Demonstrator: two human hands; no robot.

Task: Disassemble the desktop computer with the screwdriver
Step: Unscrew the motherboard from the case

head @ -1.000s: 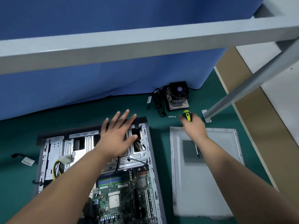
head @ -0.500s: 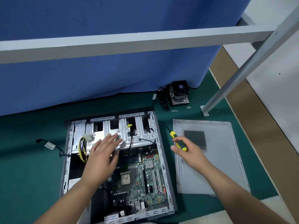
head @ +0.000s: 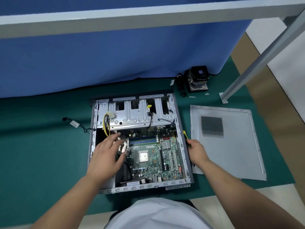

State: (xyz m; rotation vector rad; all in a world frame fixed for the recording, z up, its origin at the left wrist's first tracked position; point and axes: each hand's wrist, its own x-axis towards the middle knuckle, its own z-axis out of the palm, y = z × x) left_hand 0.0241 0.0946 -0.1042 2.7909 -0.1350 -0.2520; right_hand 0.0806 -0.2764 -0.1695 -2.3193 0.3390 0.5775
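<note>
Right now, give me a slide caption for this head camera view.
Left hand reaches into the open computer case while the right hand holds a yellow screwdriver at its edge.

Single head-worn view, steeply downward, close above the open computer case (head: 179, 129)

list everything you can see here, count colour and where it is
computer case: 1, grey, open, centre of the mat
motherboard: 1, green, inside the case
side panel: 1, grey, flat on the mat right of the case
cooler fan: 1, black, far side of the mat by the blue curtain
loose screws: several, silver, near the cooler
mat: 1, green
screwdriver: 1, yellow, in the right hand
left hand: 1, over the case's left side
right hand: 1, at the case's right edge
</note>
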